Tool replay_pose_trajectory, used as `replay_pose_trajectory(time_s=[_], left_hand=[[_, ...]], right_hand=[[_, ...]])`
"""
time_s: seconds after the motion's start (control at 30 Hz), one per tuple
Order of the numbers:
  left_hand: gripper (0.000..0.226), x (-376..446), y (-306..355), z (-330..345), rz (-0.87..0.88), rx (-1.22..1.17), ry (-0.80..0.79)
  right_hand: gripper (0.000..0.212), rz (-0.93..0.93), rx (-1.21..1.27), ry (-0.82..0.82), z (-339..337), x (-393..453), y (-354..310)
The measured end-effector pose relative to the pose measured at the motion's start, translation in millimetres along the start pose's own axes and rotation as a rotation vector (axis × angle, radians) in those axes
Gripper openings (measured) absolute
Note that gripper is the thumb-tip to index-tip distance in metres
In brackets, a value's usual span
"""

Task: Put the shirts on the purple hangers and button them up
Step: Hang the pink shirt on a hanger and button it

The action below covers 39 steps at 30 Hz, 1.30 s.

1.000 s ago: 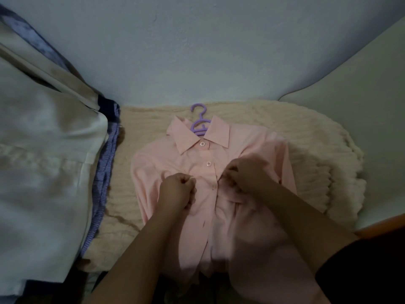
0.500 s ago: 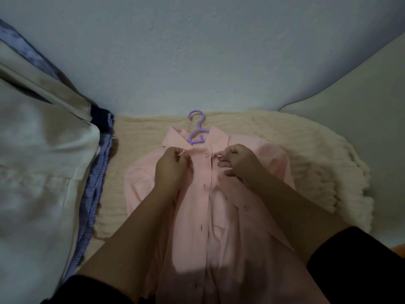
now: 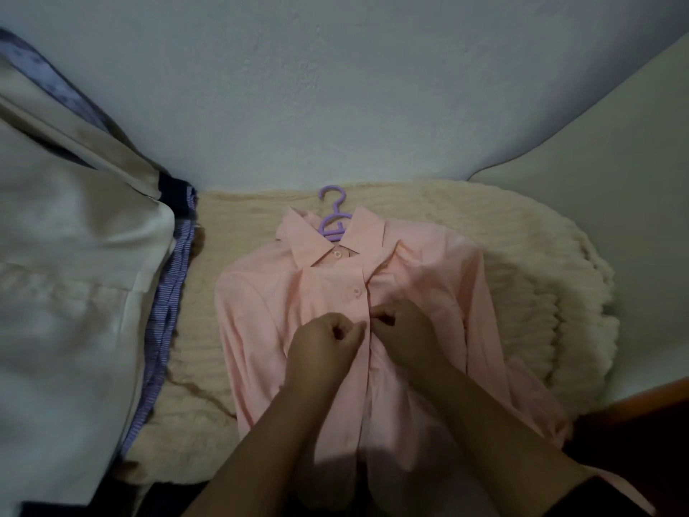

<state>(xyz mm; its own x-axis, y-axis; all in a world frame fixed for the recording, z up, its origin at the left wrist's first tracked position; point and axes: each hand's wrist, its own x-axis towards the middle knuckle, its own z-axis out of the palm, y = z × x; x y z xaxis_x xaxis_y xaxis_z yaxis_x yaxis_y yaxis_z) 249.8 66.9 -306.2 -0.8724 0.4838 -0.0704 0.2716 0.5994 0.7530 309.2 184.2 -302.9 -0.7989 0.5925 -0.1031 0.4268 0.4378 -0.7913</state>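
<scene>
both hands meet at the shirt front, just below the second button. left hand [image 3: 323,339] has fingers curled, pinching the placket edge on its side. right hand [image 3: 404,332] likewise curled, pinching the opposite edge; fingertips of the two nearly touch at the centre line. the button itself is hidden under the fingers, so can't tell if it's through the hole yet.

pink shirt [image 3: 283,311] lies flat, front up, on a cream fuzzy blanket [image 3: 522,278], already on the purple hanger [image 3: 333,218], whose hook pokes out past the collar toward the wall. collar button [image 3: 337,254] and second button [image 3: 356,291] look fastened. below the hands the placket still gapes open down to the hem.

judgement: step in hand is fastening the third button. next move calls for keeping the two edges aligned, pushing the button through, then sliding both hands down the placket to the next pair. thin fabric, likely to bunch if pulled sideways.

pile of white and blue-striped cloth [image 3: 74,292] sits to the left, beside the blanket.
</scene>
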Motion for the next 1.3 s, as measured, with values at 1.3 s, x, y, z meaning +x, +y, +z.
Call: replay_pose_trajectory(time_s=[1.3], left_hand=[[0.029,-48,18,-38,-0.378,-0.662,-0.124]], right_hand=[[0.020,0.045,0.151,-0.039,-10,-51,-26]])
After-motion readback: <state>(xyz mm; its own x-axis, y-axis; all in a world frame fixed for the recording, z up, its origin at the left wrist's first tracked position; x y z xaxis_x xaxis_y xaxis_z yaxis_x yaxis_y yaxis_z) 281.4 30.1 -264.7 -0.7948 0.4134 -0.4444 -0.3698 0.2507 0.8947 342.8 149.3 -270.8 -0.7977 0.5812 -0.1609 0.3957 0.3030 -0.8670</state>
